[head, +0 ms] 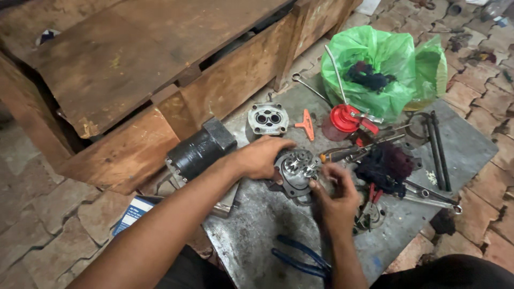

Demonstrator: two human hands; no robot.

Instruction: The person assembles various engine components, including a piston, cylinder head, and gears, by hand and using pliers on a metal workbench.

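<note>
1. a gear pump body [297,170], dark with pale metal gears showing on top, is seen on a grey metal sheet [257,225] laid on the brick floor.
2. the left hand [261,157] is laid over the left side of the pump body, fingers curled round its edge, gripping it.
3. the right hand [334,197] is held at the pump's lower right edge, fingers bent and touching the housing; whether something small is pinched cannot be told.
4. a black cylindrical motor housing [199,150] is seen just left of the left hand, by a wooden crate [128,69].
5. a pale metal end plate [267,119] with round bores lies behind the pump, an orange t-handle key [305,124] just beside it.
6. a red oil can [344,118] stands before a green plastic bag [383,67].
7. a dark rag [384,167] lies right of the pump, wrenches [433,197] near it.
8. blue-handled pliers [300,257] lie on the sheet near the right forearm.
</note>
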